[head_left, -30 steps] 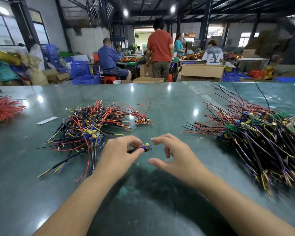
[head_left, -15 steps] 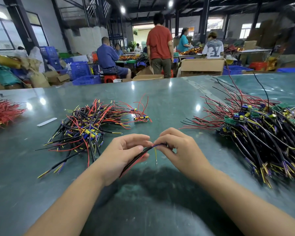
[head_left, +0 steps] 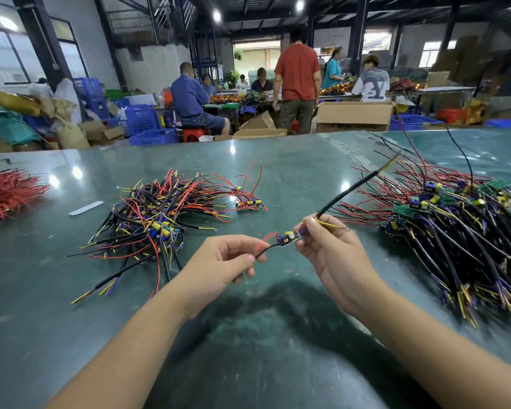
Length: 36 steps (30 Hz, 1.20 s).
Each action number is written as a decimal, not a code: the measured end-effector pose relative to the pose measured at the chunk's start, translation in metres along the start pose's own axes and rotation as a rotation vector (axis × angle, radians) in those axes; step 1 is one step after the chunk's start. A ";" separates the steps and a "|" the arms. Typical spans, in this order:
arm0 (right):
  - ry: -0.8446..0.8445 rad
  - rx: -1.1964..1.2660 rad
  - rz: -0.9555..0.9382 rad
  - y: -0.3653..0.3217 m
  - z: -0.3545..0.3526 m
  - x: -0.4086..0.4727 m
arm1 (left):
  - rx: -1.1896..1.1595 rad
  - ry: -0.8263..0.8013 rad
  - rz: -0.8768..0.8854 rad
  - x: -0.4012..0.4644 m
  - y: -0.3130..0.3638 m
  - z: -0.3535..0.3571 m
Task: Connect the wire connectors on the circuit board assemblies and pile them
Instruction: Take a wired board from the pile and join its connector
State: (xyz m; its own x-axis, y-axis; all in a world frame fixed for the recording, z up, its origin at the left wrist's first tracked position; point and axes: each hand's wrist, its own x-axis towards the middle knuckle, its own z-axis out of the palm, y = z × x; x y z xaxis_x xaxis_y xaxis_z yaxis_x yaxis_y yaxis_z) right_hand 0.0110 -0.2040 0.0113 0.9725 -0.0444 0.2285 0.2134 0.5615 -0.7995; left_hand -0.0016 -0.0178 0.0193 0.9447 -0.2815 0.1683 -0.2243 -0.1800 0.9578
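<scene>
Since the prior frame, both hands have parted and lifted, exposing one circuit board assembly (head_left: 289, 240) stretched between them above the tabletop (head_left: 292, 178). It is small, with blue and yellow components. Left hand (head_left: 219, 268): grip closed, pinching its black lead. Right hand (head_left: 334, 252): grip closed on the board's far end and a black sheathed cable (head_left: 348, 190) angling upward. Piles (head_left: 157, 214) lie either side

text: none legible | labels: none | numbers: unreadable shirt print
</scene>
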 end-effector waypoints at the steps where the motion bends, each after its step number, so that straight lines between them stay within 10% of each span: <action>1: -0.010 -0.051 -0.016 0.000 0.000 0.000 | 0.031 -0.008 0.018 -0.001 0.001 0.001; 11: -0.203 -0.560 -0.210 0.004 0.007 -0.012 | 0.316 0.212 0.186 -0.001 0.002 0.012; 36: -0.187 -0.276 -0.163 -0.010 -0.009 0.003 | -0.191 0.314 0.059 0.013 -0.002 -0.016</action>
State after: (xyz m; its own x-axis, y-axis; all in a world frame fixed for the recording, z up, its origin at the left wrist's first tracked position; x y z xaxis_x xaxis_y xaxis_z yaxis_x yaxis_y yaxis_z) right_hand 0.0122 -0.2172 0.0152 0.8954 0.0511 0.4422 0.4059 0.3143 -0.8582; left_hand 0.0147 -0.0056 0.0236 0.9656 0.0225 0.2592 -0.2595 0.0151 0.9656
